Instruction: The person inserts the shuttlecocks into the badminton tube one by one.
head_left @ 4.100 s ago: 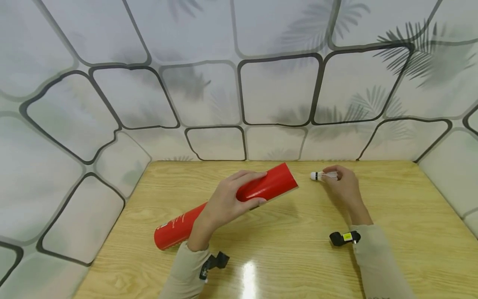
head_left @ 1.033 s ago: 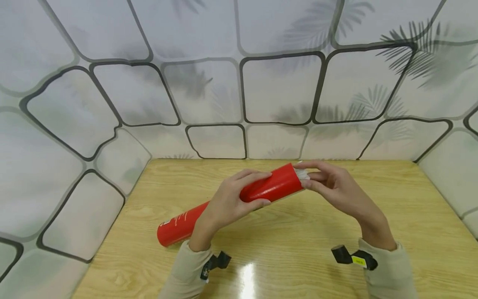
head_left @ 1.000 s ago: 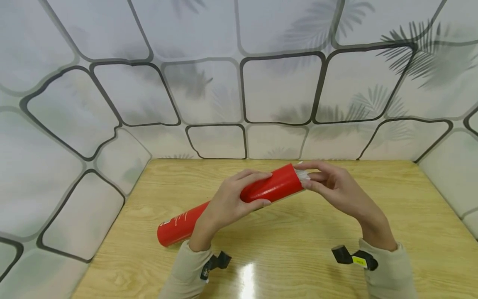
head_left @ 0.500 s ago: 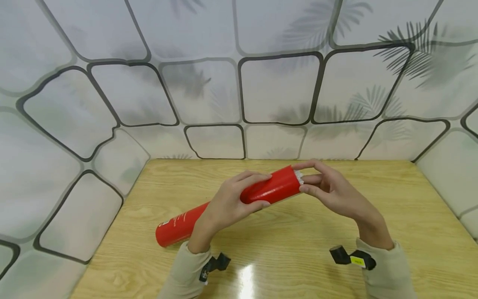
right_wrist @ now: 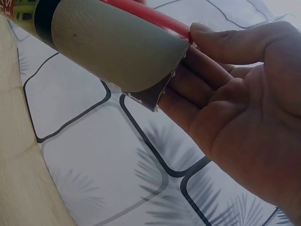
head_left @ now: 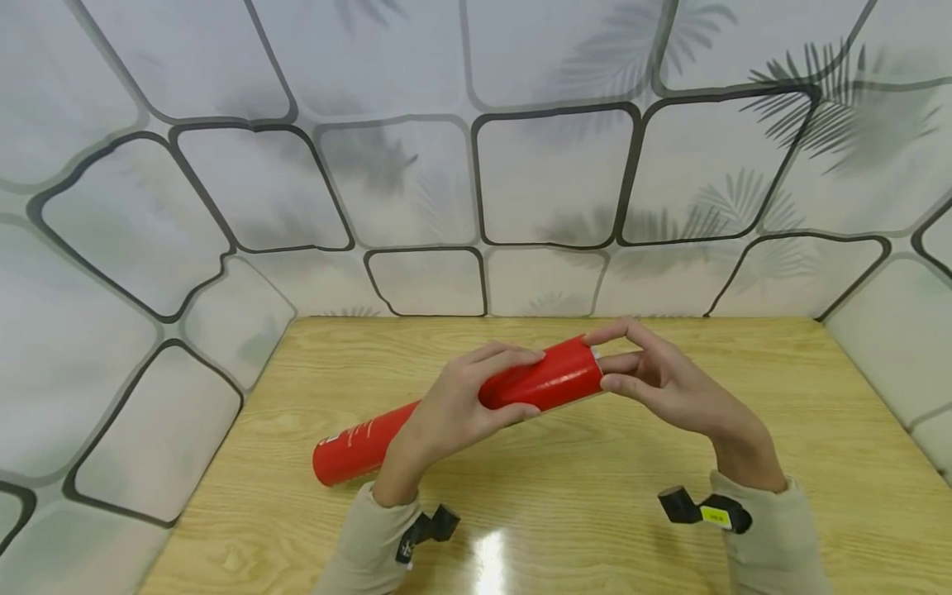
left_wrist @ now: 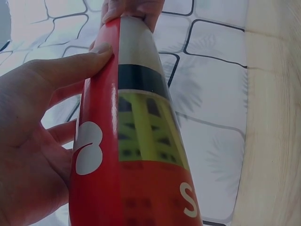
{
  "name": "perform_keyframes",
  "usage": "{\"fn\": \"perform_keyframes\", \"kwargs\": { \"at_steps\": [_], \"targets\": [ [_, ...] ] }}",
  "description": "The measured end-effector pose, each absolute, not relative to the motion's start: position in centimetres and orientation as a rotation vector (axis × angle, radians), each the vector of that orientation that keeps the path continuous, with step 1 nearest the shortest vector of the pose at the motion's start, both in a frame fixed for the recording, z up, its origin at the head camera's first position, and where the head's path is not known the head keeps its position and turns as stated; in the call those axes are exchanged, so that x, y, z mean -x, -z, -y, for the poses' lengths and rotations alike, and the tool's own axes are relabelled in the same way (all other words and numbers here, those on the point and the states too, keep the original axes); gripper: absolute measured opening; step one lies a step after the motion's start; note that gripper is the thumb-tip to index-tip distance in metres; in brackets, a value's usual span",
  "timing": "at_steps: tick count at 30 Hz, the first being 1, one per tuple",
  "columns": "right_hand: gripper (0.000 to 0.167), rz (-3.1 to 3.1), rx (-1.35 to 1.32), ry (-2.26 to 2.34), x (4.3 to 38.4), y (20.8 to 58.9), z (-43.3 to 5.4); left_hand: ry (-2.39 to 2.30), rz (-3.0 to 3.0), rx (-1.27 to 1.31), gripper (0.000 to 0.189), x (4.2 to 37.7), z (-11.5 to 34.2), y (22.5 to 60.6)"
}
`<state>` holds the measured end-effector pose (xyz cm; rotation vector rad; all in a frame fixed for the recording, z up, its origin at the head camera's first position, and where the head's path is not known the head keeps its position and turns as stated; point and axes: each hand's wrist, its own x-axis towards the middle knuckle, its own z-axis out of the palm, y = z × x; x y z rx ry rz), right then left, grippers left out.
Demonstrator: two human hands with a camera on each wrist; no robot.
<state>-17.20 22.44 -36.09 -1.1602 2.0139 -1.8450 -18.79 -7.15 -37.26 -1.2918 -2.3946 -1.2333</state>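
My left hand grips a long red shuttlecock tube around its upper half. The tube slants up to the right over the wooden table, its lower end at the left. In the left wrist view the tube shows red beside a pale, black and yellow-green patterned side. At the upper mouth, only a sliver of white shuttlecock feathers shows; the rest is hidden inside. My right hand has its forefinger and thumb at the rim, other fingers reaching to the mouth. In the right wrist view the thumb touches the rim.
The wooden table lies under both forearms. A pale wall covering with dark outlines and leaf shadows rises behind it and at both sides. Each sleeve carries a small black camera mount, the right one with a yellow label.
The right hand has brought the shuttlecock from the table on the right to the tube's mouth. Over the last second its feathers have slid inward until barely visible. The left hand keeps its grip.
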Motion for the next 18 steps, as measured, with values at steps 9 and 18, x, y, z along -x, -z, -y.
{"fn": "perform_keyframes", "kwargs": {
  "at_steps": [9,18],
  "targets": [
    [0.042,-1.993,1.137,1.812,17.5,36.5,-23.0,1.200,2.393,1.302,0.052,18.8,6.9,37.3],
    [0.049,-2.000,1.162,1.756,17.7,36.6,-23.9,1.159,2.437,1.304,0.055,19.0,6.3,38.0]
  ]
}}
